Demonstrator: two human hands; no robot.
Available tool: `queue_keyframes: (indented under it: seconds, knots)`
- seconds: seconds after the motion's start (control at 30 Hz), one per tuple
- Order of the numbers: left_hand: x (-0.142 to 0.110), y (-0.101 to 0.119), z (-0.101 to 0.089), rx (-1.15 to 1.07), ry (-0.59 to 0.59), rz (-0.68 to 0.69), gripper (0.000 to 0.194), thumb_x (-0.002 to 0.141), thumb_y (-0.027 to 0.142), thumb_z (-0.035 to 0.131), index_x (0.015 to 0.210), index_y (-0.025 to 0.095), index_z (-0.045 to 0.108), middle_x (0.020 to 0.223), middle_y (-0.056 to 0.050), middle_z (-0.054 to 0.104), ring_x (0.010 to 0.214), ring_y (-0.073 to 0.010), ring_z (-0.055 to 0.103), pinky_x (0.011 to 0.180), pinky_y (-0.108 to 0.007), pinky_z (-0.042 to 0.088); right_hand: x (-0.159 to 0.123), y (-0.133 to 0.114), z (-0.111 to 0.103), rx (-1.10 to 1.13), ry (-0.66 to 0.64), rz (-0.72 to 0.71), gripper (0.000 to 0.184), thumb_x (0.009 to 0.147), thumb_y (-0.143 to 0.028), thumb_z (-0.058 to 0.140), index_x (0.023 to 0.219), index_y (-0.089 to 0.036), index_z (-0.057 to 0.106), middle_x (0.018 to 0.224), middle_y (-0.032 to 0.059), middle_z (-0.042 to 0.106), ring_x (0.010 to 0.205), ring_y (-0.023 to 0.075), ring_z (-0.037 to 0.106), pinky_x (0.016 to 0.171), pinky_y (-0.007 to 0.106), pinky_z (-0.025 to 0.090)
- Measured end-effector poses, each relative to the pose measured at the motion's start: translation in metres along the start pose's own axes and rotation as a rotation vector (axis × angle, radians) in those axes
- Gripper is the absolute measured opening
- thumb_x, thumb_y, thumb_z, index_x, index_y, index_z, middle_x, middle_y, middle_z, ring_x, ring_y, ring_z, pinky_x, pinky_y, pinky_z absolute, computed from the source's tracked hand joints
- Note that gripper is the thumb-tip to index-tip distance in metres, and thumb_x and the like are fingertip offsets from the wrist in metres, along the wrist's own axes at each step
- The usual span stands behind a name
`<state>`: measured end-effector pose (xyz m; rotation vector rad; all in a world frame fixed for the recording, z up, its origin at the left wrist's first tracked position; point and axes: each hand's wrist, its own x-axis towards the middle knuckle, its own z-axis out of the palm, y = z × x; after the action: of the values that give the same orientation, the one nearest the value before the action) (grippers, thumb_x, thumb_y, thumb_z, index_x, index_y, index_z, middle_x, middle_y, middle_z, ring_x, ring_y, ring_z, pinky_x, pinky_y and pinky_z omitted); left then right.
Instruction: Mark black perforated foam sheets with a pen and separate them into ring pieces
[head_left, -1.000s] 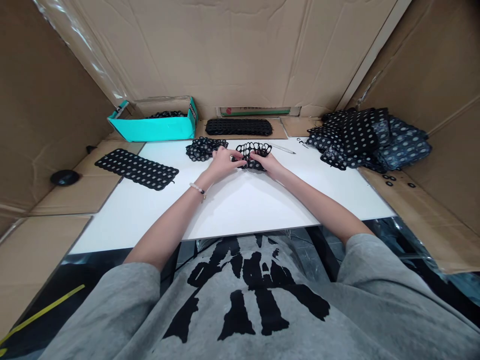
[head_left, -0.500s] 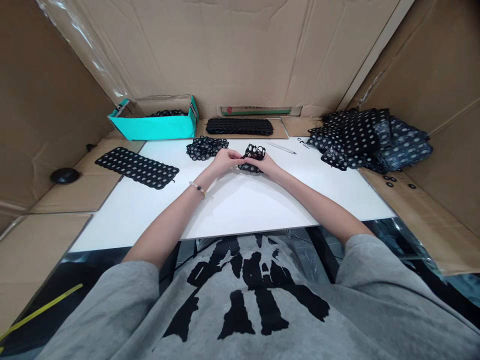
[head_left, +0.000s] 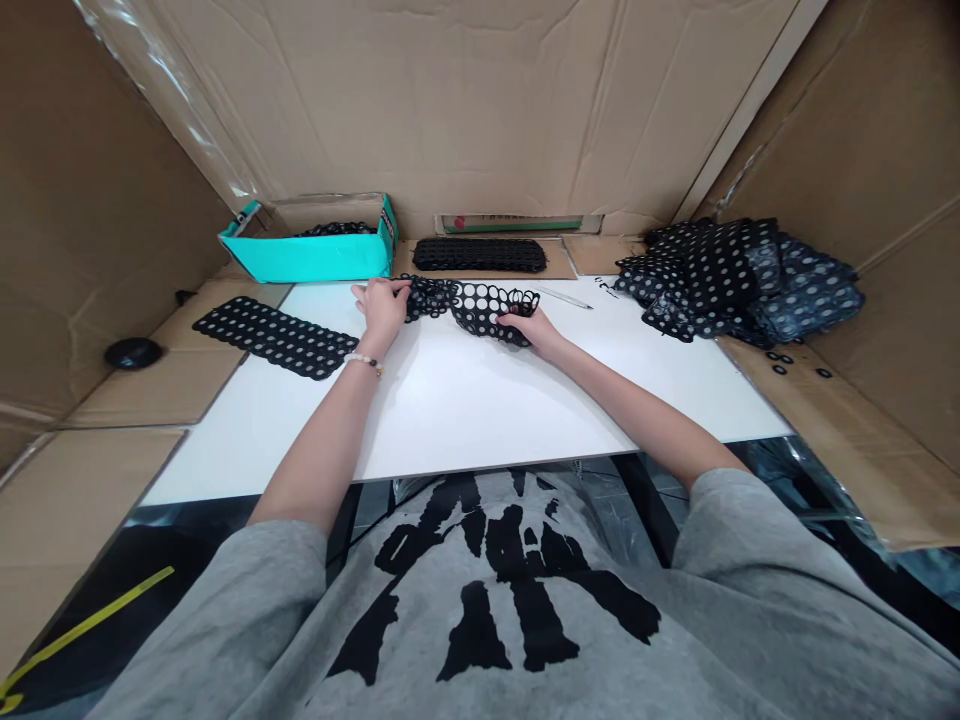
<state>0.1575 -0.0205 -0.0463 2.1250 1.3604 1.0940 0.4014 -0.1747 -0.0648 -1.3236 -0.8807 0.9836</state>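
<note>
A black rubber sheet full of round holes (head_left: 487,300) lies stretched along the far part of the white board (head_left: 480,400). My right hand (head_left: 529,327) grips its right end, fingers curled over the edge. My left hand (head_left: 382,303) rests on the bunched black mesh pile (head_left: 429,293) at the sheet's left end, fingers spread over it. A bead bracelet sits on my left wrist.
A flat perforated black sheet (head_left: 274,337) lies at the left. A teal box (head_left: 309,250) with black pieces stands at the back left, another black sheet (head_left: 478,254) behind. A heap of perforated sheets (head_left: 739,275) fills the right, with loose rings (head_left: 780,360) and a pen (head_left: 566,296) nearby. Cardboard walls surround.
My hands were together, bunching the black sheet. My left hand has moved left to the mesh pile, and the sheet is now drawn out between the hands.
</note>
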Motion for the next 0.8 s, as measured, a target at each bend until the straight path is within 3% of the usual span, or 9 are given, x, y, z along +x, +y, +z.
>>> queue_keyframes:
  seconds: [0.07, 0.13, 0.27, 0.43, 0.6, 0.7, 0.8]
  knots:
    - [-0.007, 0.009, 0.004, 0.065, 0.066, -0.035, 0.029, 0.097, 0.021, 0.061, 0.121, 0.011, 0.074, 0.133, -0.017, 0.058, 0.130, -0.0413, 0.030, 0.108, -0.061, 0.023, -0.001, 0.000, 0.000, 0.040, -0.003, -0.010, 0.035, 0.051, -0.029, 0.083, 0.071, -0.022, 0.056, 0.071, -0.0044, 0.064, 0.077, 0.0176, 0.062, 0.087, 0.037, 0.054]
    - [-0.013, 0.023, 0.008, 0.088, 0.049, 0.026, 0.030, 0.095, 0.025, 0.063, 0.121, 0.017, 0.076, 0.129, -0.015, 0.062, 0.127, -0.0393, 0.038, 0.107, -0.056, 0.028, -0.002, -0.001, 0.000, 0.109, -0.024, -0.009, 0.036, 0.051, -0.026, 0.081, 0.073, -0.023, 0.054, 0.071, -0.0046, 0.065, 0.078, 0.0179, 0.063, 0.086, 0.035, 0.054]
    - [-0.027, 0.051, 0.021, 0.058, -0.183, 0.249, 0.027, 0.093, 0.034, 0.062, 0.108, 0.020, 0.080, 0.106, -0.010, 0.076, 0.112, -0.0330, 0.053, 0.104, -0.049, 0.034, -0.001, -0.003, -0.001, 0.155, -0.048, 0.027, 0.028, 0.054, -0.019, 0.070, 0.077, -0.022, 0.055, 0.074, -0.0032, 0.070, 0.081, 0.0185, 0.064, 0.085, 0.034, 0.053]
    - [-0.049, 0.077, 0.038, 0.043, -0.380, 0.303, 0.032, 0.083, 0.041, 0.071, 0.105, 0.020, 0.081, 0.108, -0.007, 0.079, 0.113, -0.0335, 0.055, 0.104, -0.048, 0.037, 0.001, -0.002, -0.003, 0.167, -0.060, 0.001, 0.030, 0.052, -0.014, 0.062, 0.079, -0.023, 0.054, 0.075, -0.0043, 0.067, 0.085, 0.0197, 0.066, 0.090, 0.036, 0.054]
    - [-0.054, 0.082, 0.045, -0.200, -0.473, 0.199, 0.040, 0.077, 0.050, 0.074, 0.097, 0.017, 0.082, 0.103, -0.010, 0.080, 0.095, -0.0264, 0.066, 0.089, -0.038, 0.047, 0.001, 0.001, -0.001, 0.232, -0.111, -0.055, 0.040, 0.050, -0.011, 0.063, 0.086, -0.024, 0.052, 0.085, -0.0052, 0.065, 0.096, 0.0217, 0.066, 0.096, 0.040, 0.055]
    - [-0.051, 0.079, 0.047, -0.328, -0.488, 0.081, 0.045, 0.069, 0.057, 0.080, 0.088, 0.016, 0.082, 0.094, -0.009, 0.079, 0.086, -0.0237, 0.066, 0.079, -0.034, 0.048, 0.001, 0.002, 0.000, 0.168, -0.092, -0.078, 0.042, 0.050, -0.012, 0.065, 0.089, -0.025, 0.053, 0.088, -0.0045, 0.065, 0.098, 0.0213, 0.064, 0.101, 0.041, 0.053]
    - [-0.051, 0.077, 0.050, -0.438, -0.487, -0.033, 0.041, 0.063, 0.054, 0.086, 0.078, 0.016, 0.080, 0.084, -0.008, 0.078, 0.079, -0.0221, 0.065, 0.075, -0.032, 0.048, 0.000, 0.002, 0.001, 0.145, -0.097, -0.106, 0.043, 0.051, -0.014, 0.069, 0.089, -0.025, 0.052, 0.088, -0.0054, 0.064, 0.096, 0.0193, 0.064, 0.106, 0.040, 0.050]
